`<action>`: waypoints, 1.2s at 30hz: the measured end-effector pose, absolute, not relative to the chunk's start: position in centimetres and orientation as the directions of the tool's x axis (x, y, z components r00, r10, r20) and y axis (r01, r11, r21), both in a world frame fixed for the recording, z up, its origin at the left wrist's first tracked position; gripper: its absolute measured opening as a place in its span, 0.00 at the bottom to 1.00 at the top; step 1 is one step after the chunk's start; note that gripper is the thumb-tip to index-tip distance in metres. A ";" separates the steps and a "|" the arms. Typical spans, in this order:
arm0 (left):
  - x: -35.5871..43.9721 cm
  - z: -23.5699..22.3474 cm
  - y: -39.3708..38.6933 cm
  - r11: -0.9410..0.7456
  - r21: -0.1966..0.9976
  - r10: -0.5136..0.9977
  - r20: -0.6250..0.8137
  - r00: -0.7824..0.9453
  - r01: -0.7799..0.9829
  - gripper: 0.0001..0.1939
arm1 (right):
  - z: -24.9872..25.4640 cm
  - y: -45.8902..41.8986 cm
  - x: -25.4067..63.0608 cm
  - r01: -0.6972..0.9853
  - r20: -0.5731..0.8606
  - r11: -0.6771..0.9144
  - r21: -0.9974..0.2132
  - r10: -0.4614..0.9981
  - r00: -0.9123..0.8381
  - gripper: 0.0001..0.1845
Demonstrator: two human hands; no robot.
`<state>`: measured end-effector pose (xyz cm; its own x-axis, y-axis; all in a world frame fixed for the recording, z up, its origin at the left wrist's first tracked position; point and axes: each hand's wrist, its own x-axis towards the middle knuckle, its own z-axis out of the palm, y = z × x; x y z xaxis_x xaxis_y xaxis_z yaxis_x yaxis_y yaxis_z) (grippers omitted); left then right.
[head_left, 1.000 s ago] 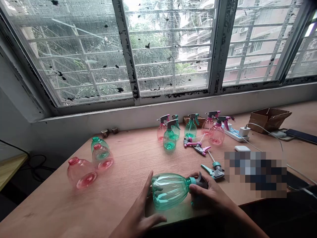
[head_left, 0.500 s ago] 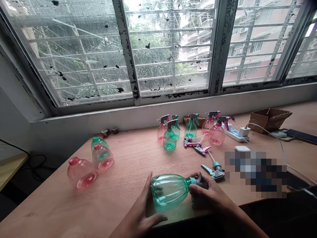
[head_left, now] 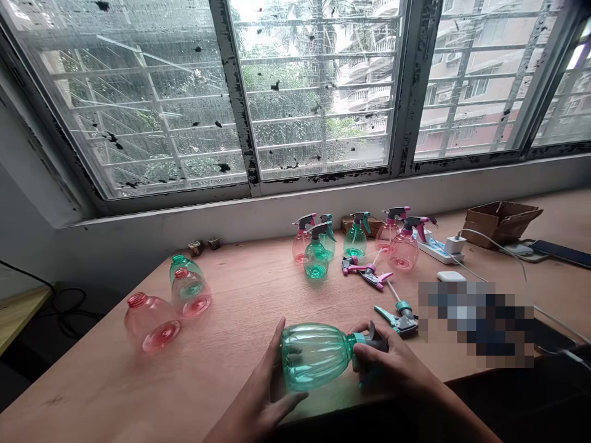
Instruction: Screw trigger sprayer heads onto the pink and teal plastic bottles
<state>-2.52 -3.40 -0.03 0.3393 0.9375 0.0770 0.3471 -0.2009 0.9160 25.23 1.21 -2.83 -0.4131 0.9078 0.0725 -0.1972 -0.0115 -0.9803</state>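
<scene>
A clear green spray bottle (head_left: 316,358) lies sideways between my hands above the front of the table, its base to the left. My left hand (head_left: 263,384) cups the base end, fingers behind the bottle and thumb below it. My right hand (head_left: 392,357) is closed around the grey and teal spray head (head_left: 372,339) at the neck. Just beyond my right hand, a loose teal and grey spray head (head_left: 401,319) rests on the table. Loose pink and grey spray heads (head_left: 368,271) lie further back.
Bottles without heads, two pink (head_left: 150,326) and one green (head_left: 178,264), stand at the left. Several bottles with spray heads (head_left: 316,258) stand at the back. A power strip (head_left: 438,249), cables and a cardboard box (head_left: 498,224) are at the right.
My left thumb has shifted slightly towards the bottle, and the bottle's ribs look slightly turned. Otherwise the hands and the other things stay in place.
</scene>
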 end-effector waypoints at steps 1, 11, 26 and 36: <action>-2.6 -0.1 -3.4 -0.199 0.917 0.938 0.076 0.338 0.347 0.51 | -2.8 1.2 25.3 -0.200 0.078 -0.008 -0.980 0.905 -0.418 0.19; -3.3 -0.3 -3.4 -0.142 0.939 0.926 0.014 0.378 0.313 0.52 | -2.6 1.4 25.5 -0.240 0.062 -0.043 -0.970 0.909 -0.412 0.22; -2.8 -0.2 -3.6 -0.126 0.958 0.937 0.030 0.348 0.259 0.54 | -2.3 1.3 25.4 -0.194 0.045 -0.034 -0.980 0.921 -0.387 0.25; -2.8 -0.3 -3.4 -0.175 0.945 0.932 0.070 0.355 0.275 0.49 | -2.4 1.3 25.5 -0.194 0.034 -0.052 -0.980 0.909 -0.414 0.25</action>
